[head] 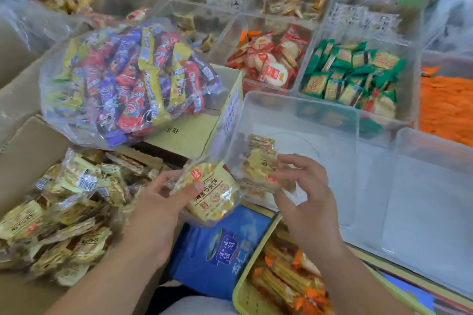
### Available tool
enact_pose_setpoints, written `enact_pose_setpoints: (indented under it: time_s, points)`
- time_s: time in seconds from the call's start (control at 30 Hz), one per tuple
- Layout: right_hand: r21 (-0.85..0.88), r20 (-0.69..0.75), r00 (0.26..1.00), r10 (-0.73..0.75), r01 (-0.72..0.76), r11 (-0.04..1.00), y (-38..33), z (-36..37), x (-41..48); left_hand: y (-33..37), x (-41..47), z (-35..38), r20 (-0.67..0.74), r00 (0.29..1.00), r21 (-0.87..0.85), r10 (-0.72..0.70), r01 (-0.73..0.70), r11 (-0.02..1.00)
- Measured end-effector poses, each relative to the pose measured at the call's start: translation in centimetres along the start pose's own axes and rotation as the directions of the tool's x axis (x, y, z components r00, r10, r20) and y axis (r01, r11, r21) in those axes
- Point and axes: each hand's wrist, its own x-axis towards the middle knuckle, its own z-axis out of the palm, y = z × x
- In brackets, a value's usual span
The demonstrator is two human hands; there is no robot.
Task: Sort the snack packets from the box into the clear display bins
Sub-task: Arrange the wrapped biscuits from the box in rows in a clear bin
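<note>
Left hand (156, 207), right hand (307, 202): bare, forearms (358, 276) uncovered to frame edge. Dark and pale fabric (179, 294) low centre, possibly own clothing; blurred.

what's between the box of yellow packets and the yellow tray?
A blue bag with white lettering lies between the box and the yellow tray, partly under the packet in the left hand; head view.

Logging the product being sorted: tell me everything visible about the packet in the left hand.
The packet is a clear plastic wrapper with a cream-yellow label, dark characters and a red logo, holding pale round biscuits. It lies tilted, label up, gripped by the left hand, thumb on top, beside the clear bin, above a blue bag.
</note>
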Motion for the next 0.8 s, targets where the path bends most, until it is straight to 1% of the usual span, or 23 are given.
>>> enact_pose_setpoints:
  time_s: [0.07,0.1,0.17,0.27,0.33,0.43,0.5,0.53,0.67,0.73,0.8]
  points:
    - [-0.138,0.031,0.980,-0.199,0.201,0.970,0.8,-0.3,0.2,-0.4,0.6,1.4,0.013,1.000,-0.003,-0.019,0.019,1.000]
    - [-0.168,0.049,0.965,-0.257,0.261,0.950,1.2,-0.4,0.4,-0.5,0.9,1.9,0.018,0.999,-0.012,-0.029,0.029,1.000]
    - [-0.188,0.060,0.948,-0.313,0.318,0.929,1.7,-0.5,0.7,-0.7,1.5,2.8,0.040,0.998,-0.025,-0.045,0.046,0.999]
    - [-0.213,0.058,0.942,-0.330,0.335,0.918,2.4,-0.5,1.3,-0.7,2.5,3.5,0.083,0.995,-0.002,-0.063,0.064,0.998]
    - [-0.209,0.070,0.964,-0.256,0.265,0.941,3.0,-0.5,1.6,-0.6,3.2,3.6,0.099,0.993,0.016,-0.069,0.068,0.998]
    - [-0.182,0.110,0.994,-0.012,0.032,0.983,3.6,-0.3,2.0,-0.6,4.2,3.8,0.097,0.992,0.020,-0.079,0.077,0.997]
    - [-0.220,0.117,0.984,0.133,-0.105,0.970,4.1,-0.1,2.9,-0.8,4.8,3.9,0.096,0.992,0.033,-0.081,0.078,0.996]
    - [-0.249,0.103,0.982,0.155,-0.126,0.960,4.6,0.1,3.6,-0.9,5.1,3.9,0.097,0.992,0.042,-0.081,0.077,0.996]
    - [-0.407,0.073,0.983,0.168,-0.124,0.905,7.1,0.1,8.9,-1.7,5.8,3.4,0.086,0.992,0.082,-0.094,0.087,0.993]
    - [-0.469,0.094,0.981,0.170,-0.107,0.877,8.7,0.4,12.0,-2.2,6.0,3.0,0.082,0.991,0.081,-0.107,0.100,0.992]
    - [-0.544,0.153,0.968,0.198,-0.085,0.835,10.2,1.2,14.7,-2.6,6.0,2.6,0.085,0.990,0.076,-0.117,0.110,0.991]
